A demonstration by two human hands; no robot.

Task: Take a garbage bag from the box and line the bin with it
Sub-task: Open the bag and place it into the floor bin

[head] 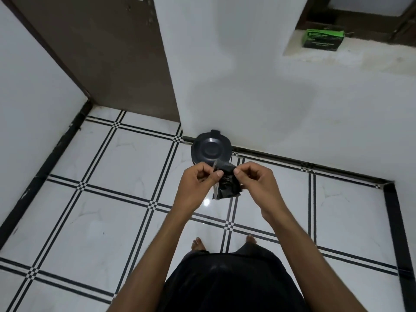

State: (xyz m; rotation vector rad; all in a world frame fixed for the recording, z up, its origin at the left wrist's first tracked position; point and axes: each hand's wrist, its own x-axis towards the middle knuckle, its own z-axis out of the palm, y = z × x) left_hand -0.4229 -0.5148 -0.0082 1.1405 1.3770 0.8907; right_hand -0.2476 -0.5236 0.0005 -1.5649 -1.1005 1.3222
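Head view: left hand point(198, 181) and right hand point(253, 179) both pinch the folded black bag point(227, 183) above the lidded bin point(211, 149), box point(323, 39) away on the ledge. Best to tease the folds apart gently, find the open edge

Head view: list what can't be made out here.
- Bin: only its closed lid shows; the hands and bag cover its near side, so any liner inside is hidden.
- Garbage bag: folded small between the left hand and right hand; its opening can't be found.
- Green box: too far and small; the print is unreadable, and so is whether it is open.
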